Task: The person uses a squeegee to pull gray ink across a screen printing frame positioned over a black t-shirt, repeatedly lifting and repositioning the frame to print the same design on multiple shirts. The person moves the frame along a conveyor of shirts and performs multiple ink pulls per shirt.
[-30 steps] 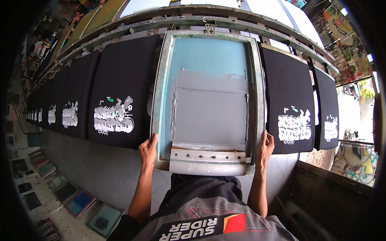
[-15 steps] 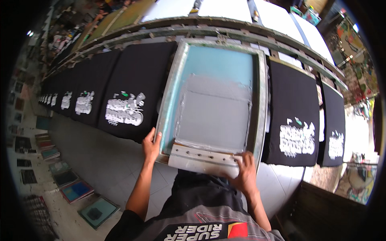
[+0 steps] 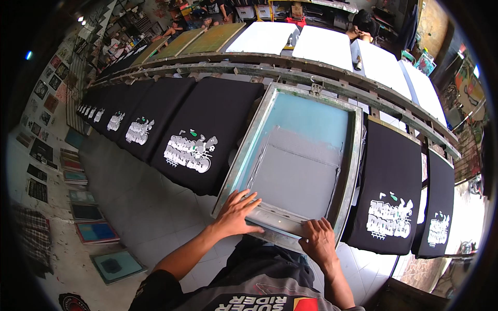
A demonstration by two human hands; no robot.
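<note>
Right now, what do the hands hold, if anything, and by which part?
The right hand grips the metal squeegee at its right end. The left hand, fingers spread, is at the squeegee's left end; any hold there is unclear.

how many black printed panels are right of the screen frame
2: the nearer panel is just right of the screen frame, and the farther panel is beyond it at far right. Others could be hidden under the frame or out of view.
</note>
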